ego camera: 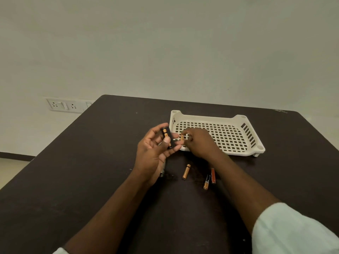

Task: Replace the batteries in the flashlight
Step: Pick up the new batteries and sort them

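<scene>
Nowhere is any label readable. Just left of the white basket (216, 117), the left hand (156, 153), palm up, grips a black battery holder (167, 137) between curled fingers and thumb. The right hand (200, 142), over the basket's near-left corner, pinches a copper battery (182, 137). Three loose batteries (186, 171) lie nearer than the basket.

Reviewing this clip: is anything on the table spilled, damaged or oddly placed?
Nothing looks damaged or spilled. Three loose batteries, one copper-coloured, one black-and-copper and one reddish, lie scattered on the table rather than in the white basket. The left hand holds a battery holder; the right hand pinches another battery.
</scene>
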